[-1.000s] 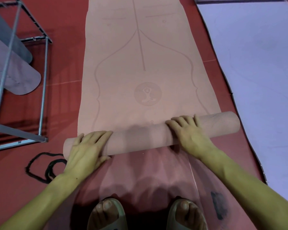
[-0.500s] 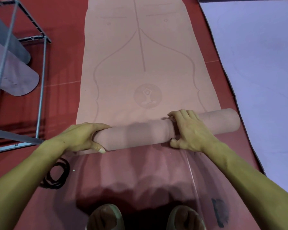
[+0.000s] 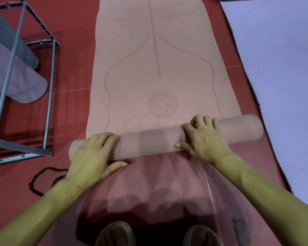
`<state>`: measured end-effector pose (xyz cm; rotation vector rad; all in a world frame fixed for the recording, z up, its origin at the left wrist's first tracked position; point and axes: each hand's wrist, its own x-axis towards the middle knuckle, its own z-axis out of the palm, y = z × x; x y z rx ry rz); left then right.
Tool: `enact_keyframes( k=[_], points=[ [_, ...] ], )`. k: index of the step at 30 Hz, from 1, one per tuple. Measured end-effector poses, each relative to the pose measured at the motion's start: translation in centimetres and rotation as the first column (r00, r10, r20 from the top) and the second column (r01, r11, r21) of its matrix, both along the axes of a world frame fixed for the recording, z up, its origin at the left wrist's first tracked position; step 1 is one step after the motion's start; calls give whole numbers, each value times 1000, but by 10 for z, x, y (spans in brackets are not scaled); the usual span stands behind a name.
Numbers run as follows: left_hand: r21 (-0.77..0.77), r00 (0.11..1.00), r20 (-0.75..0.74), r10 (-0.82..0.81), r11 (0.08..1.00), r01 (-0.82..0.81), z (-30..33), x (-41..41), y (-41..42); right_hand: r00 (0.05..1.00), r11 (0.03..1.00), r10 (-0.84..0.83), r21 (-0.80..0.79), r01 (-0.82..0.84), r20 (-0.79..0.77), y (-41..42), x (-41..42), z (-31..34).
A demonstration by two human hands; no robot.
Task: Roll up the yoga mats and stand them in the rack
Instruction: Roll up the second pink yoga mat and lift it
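A pink yoga mat (image 3: 158, 59) lies flat on the red floor and runs away from me. Its near end is wound into a roll (image 3: 149, 144) that lies across in front of me. My left hand (image 3: 94, 157) rests on the roll's left end, fingers laid over the top and thumb stretched along the near side. My right hand (image 3: 203, 139) grips the roll right of its middle, fingers curled over the top and thumb pressed on the near face. The metal rack (image 3: 49, 96) stands at the left.
Two rolled grey-lilac mats (image 3: 25, 86) lean inside the rack. A lilac mat (image 3: 283, 68) lies flat along the right. A black cord (image 3: 41, 180) loops on the floor by my left wrist. My sandalled feet (image 3: 114, 235) are at the bottom edge.
My left hand let go of its grip on the roll's end and now lies over it. My right hand's fingers curled tighter. The roll sits slightly farther along the mat.
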<state>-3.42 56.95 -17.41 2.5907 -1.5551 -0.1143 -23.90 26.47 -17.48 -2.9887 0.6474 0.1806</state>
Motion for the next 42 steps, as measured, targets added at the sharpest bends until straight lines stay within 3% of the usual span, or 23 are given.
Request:
enact_keyframes(
  k=[4,10,13,20,24,27,29,32,38,42],
  points=[
    [-5,999,30,37,999,-37,-20,-2,-6,999,999,-13,-29,14,38,5,1,0],
    [-58,983,-159,90,993,-100,-23,28,-8,994,997,74,-30,-76,-84,-9,4,-6],
    [-43,974,-214,75,995,-86,-20,40,-13,996,998,63,-1,-64,-66,-14,10,-5],
    [151,925,-367,100,987,-47,-1,49,-15,976,986,88,159,-56,-197,-13,3,12],
    [300,792,-600,114,950,91,-2,45,-3,905,938,169,347,-25,-389,-4,-12,31],
    [308,683,-717,142,943,128,0,40,3,874,917,199,398,-7,-443,7,-19,36],
    [315,682,-717,147,940,129,1,40,3,875,915,173,402,27,-453,8,-19,33],
    [357,777,-618,125,924,136,0,39,5,881,896,121,431,101,-457,8,-18,31],
    [18,879,-477,12,1000,-4,-9,25,26,942,919,82,391,55,-327,8,-28,21],
    [3,958,-271,-90,996,94,-7,15,26,960,936,25,343,75,-279,13,-31,24]
  ],
)
